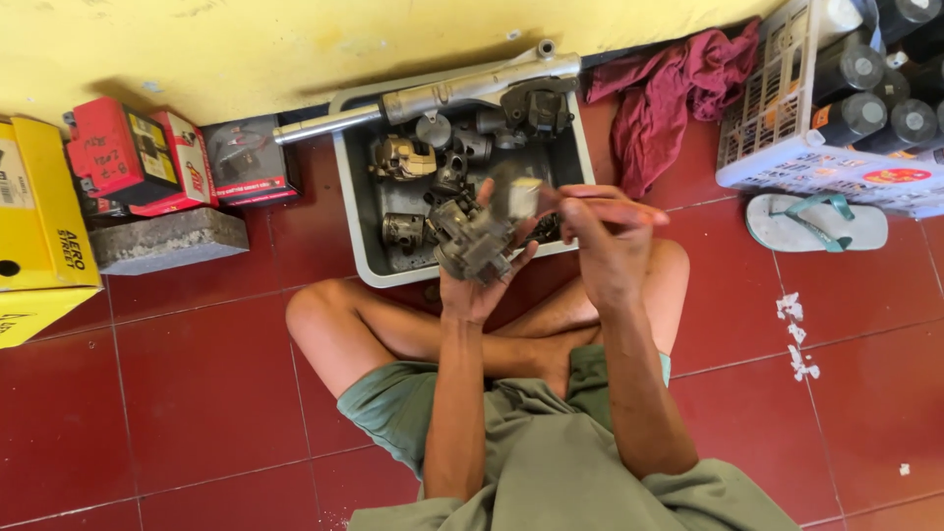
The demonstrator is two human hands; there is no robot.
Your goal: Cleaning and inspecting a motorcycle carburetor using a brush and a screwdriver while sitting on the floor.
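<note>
I sit cross-legged on a red tiled floor. My left hand (479, 280) holds up a grimy grey metal carburetor (472, 236), palm toward me. My right hand (602, 241) is raised beside it, fingers pinching a small pale metal part (518, 197) at the carburetor's top. Both hands hover over the near edge of a grey plastic tray (359, 211) that holds several dirty metal engine parts.
A long metal tube (433, 96) lies across the tray's far rim. Red and yellow boxes (128, 157) and a concrete block (167, 239) sit at the left by the yellow wall. A maroon rag (669, 93), a white crate (787, 147) of dark canisters and a sandal (816, 221) are at the right.
</note>
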